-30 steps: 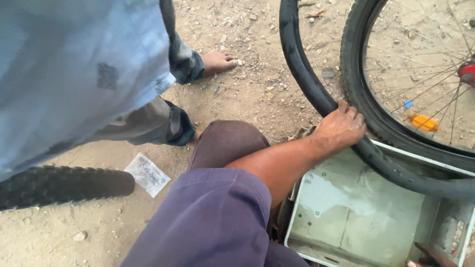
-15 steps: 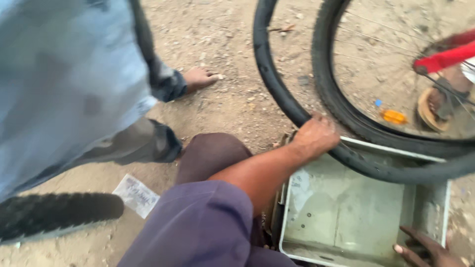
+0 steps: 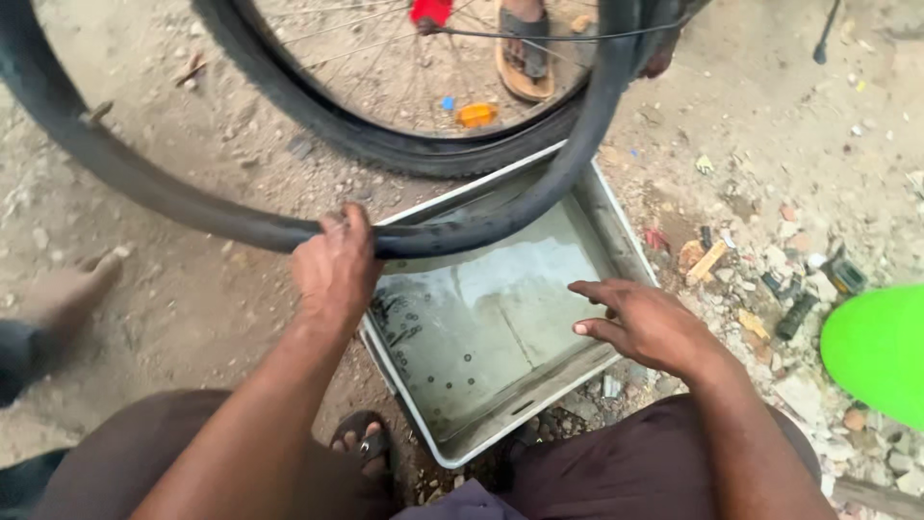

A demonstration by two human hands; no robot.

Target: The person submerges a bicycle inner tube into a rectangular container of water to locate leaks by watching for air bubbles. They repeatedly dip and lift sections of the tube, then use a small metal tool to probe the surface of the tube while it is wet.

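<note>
**Over the water tray, a tube held down**

Beside a bystander's bare foot point(image 3: 72, 289), the left hand point(image 3: 335, 265) clamps the black inner tube point(image 3: 192, 214), dipping its curve into the grey water tray point(image 3: 616, 226). Rightward, the right hand point(image 3: 647, 323) hovers flat-fingered and empty over the tray, near a green object point(image 3: 881, 351).

Bicycle wheel point(image 3: 385, 144) and green object point(image 3: 876, 351) cut off by edges; sandalled foot point(image 3: 525, 48) partly cropped.

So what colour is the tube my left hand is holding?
Black; the tube shows best in the head view.
</note>
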